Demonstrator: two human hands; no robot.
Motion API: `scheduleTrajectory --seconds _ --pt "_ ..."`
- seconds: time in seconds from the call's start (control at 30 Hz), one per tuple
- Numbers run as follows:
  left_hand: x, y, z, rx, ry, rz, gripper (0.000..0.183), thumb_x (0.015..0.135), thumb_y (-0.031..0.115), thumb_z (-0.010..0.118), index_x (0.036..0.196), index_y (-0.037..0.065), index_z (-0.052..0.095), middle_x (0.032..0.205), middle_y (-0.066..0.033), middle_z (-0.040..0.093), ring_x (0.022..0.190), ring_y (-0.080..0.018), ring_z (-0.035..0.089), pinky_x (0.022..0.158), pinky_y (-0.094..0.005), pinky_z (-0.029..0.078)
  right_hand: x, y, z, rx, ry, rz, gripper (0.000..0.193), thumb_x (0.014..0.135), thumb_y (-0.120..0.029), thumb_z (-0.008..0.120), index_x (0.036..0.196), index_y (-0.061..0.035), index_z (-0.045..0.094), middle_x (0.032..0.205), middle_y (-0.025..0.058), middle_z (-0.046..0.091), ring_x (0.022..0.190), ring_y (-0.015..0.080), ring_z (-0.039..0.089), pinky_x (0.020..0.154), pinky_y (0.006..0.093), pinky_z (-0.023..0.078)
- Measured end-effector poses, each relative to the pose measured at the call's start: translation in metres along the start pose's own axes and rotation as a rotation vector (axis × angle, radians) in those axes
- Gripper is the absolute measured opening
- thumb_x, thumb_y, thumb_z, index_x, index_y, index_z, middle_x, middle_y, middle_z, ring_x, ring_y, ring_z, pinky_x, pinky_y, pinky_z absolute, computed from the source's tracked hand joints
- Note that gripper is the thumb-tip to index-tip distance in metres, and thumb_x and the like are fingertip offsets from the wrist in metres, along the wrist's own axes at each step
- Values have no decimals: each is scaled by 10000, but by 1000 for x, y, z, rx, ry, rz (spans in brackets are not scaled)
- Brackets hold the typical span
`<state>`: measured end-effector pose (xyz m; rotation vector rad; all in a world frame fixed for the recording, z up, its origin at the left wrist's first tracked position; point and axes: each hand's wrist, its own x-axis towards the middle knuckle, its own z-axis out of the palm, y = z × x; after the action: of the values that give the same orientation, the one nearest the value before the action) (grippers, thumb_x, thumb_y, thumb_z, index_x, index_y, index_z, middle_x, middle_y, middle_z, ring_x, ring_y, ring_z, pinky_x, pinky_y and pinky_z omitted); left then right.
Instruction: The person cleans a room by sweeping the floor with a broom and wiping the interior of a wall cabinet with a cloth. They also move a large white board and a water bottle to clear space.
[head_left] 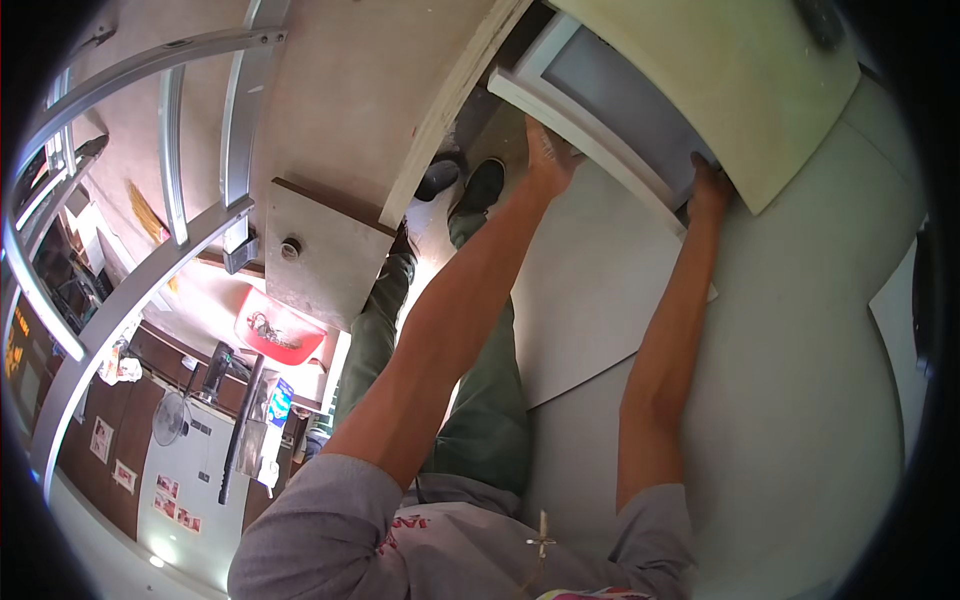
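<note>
Left hand (548, 155) fingers wrap the lower edge of a white framed panel (600, 95), gripping it. Right hand (708, 185) fingers hook under the same panel's far end, partly hidden by a cream board (720, 70) above, but they look closed on the frame. Both arms are stretched out, likely to share the weight and keep the long panel level. The panel sits at arm's length, up front, tucked under the cream board. A flat white sheet (590, 290) lies below the arms. Off left: metal ladder rails (170, 150), and a red tray (275, 330) holding what looks like a tangle of small hardware, too small to tell.
</note>
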<state>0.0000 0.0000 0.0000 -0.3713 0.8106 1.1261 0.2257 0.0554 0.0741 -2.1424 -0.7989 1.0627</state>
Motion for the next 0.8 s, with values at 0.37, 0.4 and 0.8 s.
scheduleTrajectory --seconds 0.37,0.4,0.8 --pt "23 -17 24 1 -17 7 1052 689 895 205 1446 163 191 1485 -120 200 1338 -364 229 1013 -630 242 -86 -40 -14 -698 55 -353 489 913 -206 525 1295 77 410 1295 230 475 1168 312 486 1001 385 348" --pt "32 -14 26 -1 12 1 1045 694 892 192 1444 164 196 1481 -120 208 1332 -365 240 1008 -633 250 -115 -60 -3 -676 124 -436 492 915 -209 524 1308 63 407 1284 224 487 1156 303 503 991 379 360" --pt "41 9 58 80 196 -84 784 815 723 253 1270 114 443 1289 -123 452 1218 -329 400 1007 -578 294 -110 -31 39 560 -119 284 615 887 -156 563 1337 121 247 1310 243 412 1201 306 472 1031 405 375"
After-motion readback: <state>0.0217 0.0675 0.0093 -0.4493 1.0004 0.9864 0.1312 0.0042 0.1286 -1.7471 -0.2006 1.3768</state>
